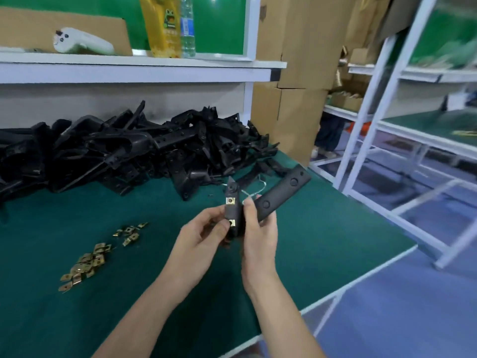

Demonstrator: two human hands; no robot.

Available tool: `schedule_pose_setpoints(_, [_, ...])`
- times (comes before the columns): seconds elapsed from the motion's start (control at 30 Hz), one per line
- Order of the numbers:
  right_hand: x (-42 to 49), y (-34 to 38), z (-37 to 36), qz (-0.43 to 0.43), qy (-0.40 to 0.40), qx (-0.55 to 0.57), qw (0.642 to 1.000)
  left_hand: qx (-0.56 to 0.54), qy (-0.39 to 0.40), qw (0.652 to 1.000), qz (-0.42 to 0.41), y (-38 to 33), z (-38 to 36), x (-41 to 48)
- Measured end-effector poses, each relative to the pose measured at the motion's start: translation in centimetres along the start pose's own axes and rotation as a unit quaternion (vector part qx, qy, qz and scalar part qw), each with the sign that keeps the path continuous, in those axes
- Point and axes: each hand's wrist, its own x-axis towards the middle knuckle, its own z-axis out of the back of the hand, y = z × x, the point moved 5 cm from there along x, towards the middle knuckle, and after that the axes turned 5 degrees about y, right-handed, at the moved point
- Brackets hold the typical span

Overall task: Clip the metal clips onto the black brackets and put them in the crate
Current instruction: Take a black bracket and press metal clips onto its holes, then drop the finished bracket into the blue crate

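Two metal clips (229,201) sit on the black bracket (281,192) held up between your fingers. Your left hand (204,233) pinches the lower end, thumb on the lower clip, and your right hand (259,236) is wrapped round the middle. Careful: that lower clip may be only half seated, so ease the pinch and it could drop to the table (77,202). No crate in view, so you'll have to look away to find it. Loose clips (87,262) lie well left of your fingers, with the bracket pile (129,148) beyond.

I lose the bracket (233,212) at its lower end behind the left hand (204,236). The bracket pile (103,151) runs off the left edge.
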Motion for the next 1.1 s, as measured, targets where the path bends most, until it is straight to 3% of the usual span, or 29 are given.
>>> schedule_pose_setpoints(0.13, [-0.2, 3.5, 5.6, 0.037, -0.148, -0.078, 0.985, -0.040, 0.065, 0.995, 0.067, 0.4, -6.3, 1.9])
schedule_pose_setpoints(0.3, [-0.4, 7.7, 9.4, 0.094, -0.234, -0.179, 0.951, -0.155, 0.135, 0.964, 0.168, 1.0, -14.3, 3.6])
schedule_pose_setpoints(0.43, [-0.3, 9.8, 10.8, 0.130, -0.240, -0.262, 0.925, -0.187, 0.221, 0.938, 0.191, 0.7, -18.5, 3.4])
schedule_pose_setpoints(0.67, [0.1, 10.6, 9.0, 0.206, -0.180, -0.420, 0.865, -0.245, 0.180, 0.936, 0.179, 0.0, -18.3, 3.7])
schedule_pose_setpoints(0.77, [0.2, 9.1, 5.8, 0.224, -0.082, -0.430, 0.871, -0.126, 0.156, 0.975, 0.094, 0.6, -13.7, 3.9])
schedule_pose_setpoints(0.87, [0.2, 6.5, 1.2, 0.230, 0.026, -0.444, 0.866, 0.142, 0.073, 0.987, -0.007, 1.2, -6.1, 2.8])
schedule_pose_setpoints(0.93, [-0.1, 4.1, -2.4, 0.233, 0.102, -0.470, 0.845, 0.326, 0.016, 0.944, -0.050, 1.4, -0.6, 1.0])
schedule_pose_setpoints(1.0, [-0.6, 1.3, -5.8, 0.224, 0.177, -0.498, 0.819, 0.489, -0.040, 0.869, -0.068, 2.2, 4.5, -0.9])
schedule_pose_setpoints(1.1, [-0.8, -2.8, -9.8, 0.212, 0.241, -0.549, 0.771, 0.598, -0.089, 0.796, 0.022, 3.7, 10.8, -3.0])
